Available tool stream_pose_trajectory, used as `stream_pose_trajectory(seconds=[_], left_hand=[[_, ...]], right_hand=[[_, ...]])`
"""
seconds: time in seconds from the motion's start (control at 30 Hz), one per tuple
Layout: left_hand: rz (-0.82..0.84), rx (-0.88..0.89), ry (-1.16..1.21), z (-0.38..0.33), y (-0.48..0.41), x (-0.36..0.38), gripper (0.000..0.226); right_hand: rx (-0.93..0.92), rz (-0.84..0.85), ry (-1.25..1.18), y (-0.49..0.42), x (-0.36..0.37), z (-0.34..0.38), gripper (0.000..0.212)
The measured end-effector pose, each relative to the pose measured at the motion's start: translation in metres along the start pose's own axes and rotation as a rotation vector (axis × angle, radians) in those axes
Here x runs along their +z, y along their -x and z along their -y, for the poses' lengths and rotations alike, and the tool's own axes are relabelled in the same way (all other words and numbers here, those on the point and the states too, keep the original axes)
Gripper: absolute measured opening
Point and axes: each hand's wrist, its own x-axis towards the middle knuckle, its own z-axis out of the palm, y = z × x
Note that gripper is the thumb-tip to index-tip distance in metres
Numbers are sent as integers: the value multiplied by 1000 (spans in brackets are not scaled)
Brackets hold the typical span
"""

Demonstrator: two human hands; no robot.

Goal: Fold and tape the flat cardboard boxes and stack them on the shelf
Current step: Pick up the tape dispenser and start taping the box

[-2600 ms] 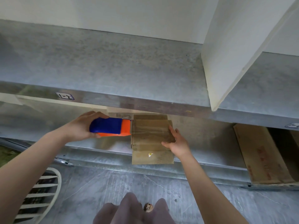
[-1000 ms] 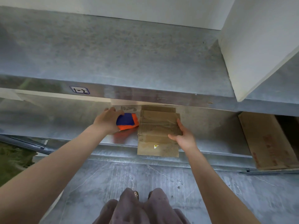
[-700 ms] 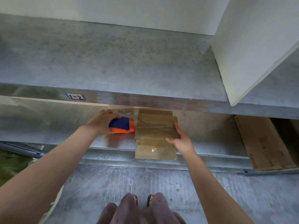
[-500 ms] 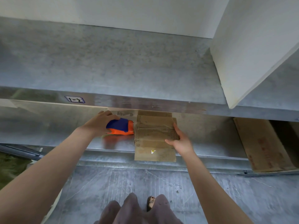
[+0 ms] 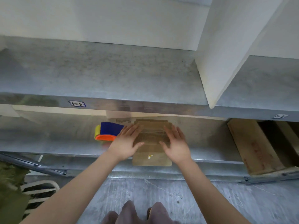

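The metal shelf [image 5: 48, 146] holds the cardboard box [image 5: 152, 138] at its front edge, with flat cardboard [image 5: 254, 146] well right of the box. Your left hand [image 5: 127, 143] and right hand [image 5: 175, 144] lie flat on the box's top, fingers spread. The tape dispenser [image 5: 107, 131] sits just left of the box.

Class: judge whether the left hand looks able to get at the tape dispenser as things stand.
Probably yes. The tape dispenser lies on the lower shelf right beside the left hand, with nothing between them. That hand is open, lying flat on the cardboard box and holding nothing.
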Motion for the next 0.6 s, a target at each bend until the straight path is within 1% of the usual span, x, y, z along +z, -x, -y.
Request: stream_pose_trajectory(seconds=[0.1, 0.2, 0.27, 0.37, 0.47, 0.53, 0.6], left_hand=[[70, -49, -12, -9, -9, 11, 69], [167, -103, -32, -8, -10, 23, 67], [212, -108, -83, -8, -8, 31, 65], [218, -115, -164, -8, -7, 37, 64], [227, -109, -83, -11, -5, 36, 62], [213, -110, -41, -16, -5, 37, 51], [177, -134, -5, -20, -6, 36, 46]], right_hand=[[-22, 50, 53, -3, 2, 0, 65], [8, 163, -16, -2, 9, -8, 62], [22, 225, -73, -2, 15, -10, 61], [35, 243, -86, -2, 21, -5, 61], [44, 264, -91, 1, 25, 1, 60], [34, 257, -72, 2, 26, 3, 57], [48, 253, -93, -1, 26, 4, 53]])
